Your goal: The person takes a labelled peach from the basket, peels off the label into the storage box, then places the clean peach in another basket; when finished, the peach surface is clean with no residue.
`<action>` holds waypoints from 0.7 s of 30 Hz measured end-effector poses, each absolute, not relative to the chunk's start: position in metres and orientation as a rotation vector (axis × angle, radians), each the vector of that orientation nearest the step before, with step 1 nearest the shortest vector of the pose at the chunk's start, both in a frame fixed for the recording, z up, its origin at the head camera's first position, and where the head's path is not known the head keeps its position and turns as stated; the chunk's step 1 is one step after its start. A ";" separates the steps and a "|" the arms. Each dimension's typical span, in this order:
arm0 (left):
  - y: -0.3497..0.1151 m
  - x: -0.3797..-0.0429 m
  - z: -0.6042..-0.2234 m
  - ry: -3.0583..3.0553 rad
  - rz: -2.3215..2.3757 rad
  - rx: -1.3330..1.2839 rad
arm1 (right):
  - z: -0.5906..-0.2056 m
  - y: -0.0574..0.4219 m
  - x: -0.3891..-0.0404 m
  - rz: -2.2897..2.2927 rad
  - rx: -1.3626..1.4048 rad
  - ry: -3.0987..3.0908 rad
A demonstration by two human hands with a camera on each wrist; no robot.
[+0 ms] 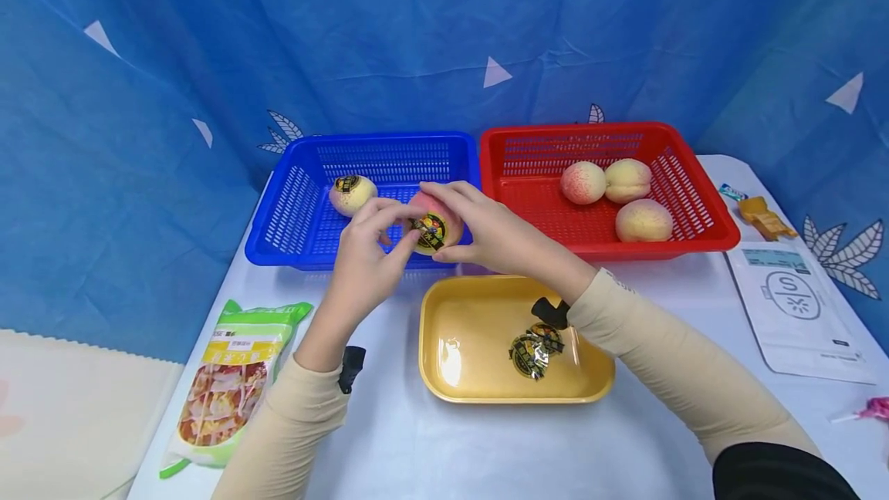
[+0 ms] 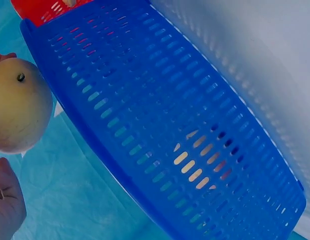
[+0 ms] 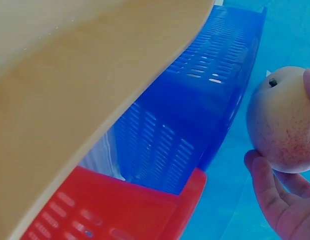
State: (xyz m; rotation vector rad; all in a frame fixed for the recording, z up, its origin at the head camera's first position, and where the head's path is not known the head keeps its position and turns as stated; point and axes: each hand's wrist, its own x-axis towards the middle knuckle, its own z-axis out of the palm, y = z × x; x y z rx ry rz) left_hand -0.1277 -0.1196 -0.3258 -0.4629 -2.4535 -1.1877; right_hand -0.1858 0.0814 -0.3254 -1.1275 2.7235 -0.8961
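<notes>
A pink and cream peach [image 1: 444, 211] is held up over the front rim of the blue basket [image 1: 278, 255] by my right hand [image 1: 489, 226]. Its fingers wrap the top and its thumb the underside. On the peach's near face is a round black and gold sticker [image 1: 432, 233]. My left hand [image 1: 368, 253] pinches the sticker's left edge between thumb and forefinger. Another peach [image 1: 357, 197], also bearing a black and gold label, lies inside the blue basket. Both wrist views show the stem side of the held peach [image 2: 22, 110], where the sticker is hidden.
Three peaches without visible stickers lie in the red basket [image 1: 528, 214]. Loose stickers [image 1: 531, 353] sit in the yellow tray [image 1: 451, 388] below my right forearm. A green-edged food packet [image 1: 229, 384] lies at left, a white pouch [image 1: 799, 307] and small wrapped snacks [image 1: 764, 216] at right.
</notes>
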 end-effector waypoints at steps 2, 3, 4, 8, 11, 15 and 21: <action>-0.119 -0.128 -0.326 -2.450 -1.197 -0.446 | -0.326 0.083 -0.186 -0.889 -1.128 2.742; -0.118 -0.127 -0.325 -2.451 -1.206 -0.441 | -0.327 0.084 -0.186 -0.889 -1.130 2.749; -0.118 -0.127 -0.325 -2.455 -1.211 -0.437 | -0.327 0.085 -0.187 -0.887 -1.130 2.757; -0.116 -0.124 -0.325 -2.490 -1.233 -0.433 | -0.329 0.089 -0.186 -0.893 -1.127 2.782; -0.114 -0.124 -0.326 -2.512 -1.262 -0.436 | -0.330 0.092 -0.185 -0.900 -1.129 2.799; -0.112 -0.124 -0.327 -2.519 -1.335 -0.456 | -0.330 0.097 -0.184 -0.913 -1.140 2.807; -0.108 -0.122 -0.327 -2.478 -1.558 -0.507 | -0.334 0.109 -0.183 -0.929 -1.105 2.819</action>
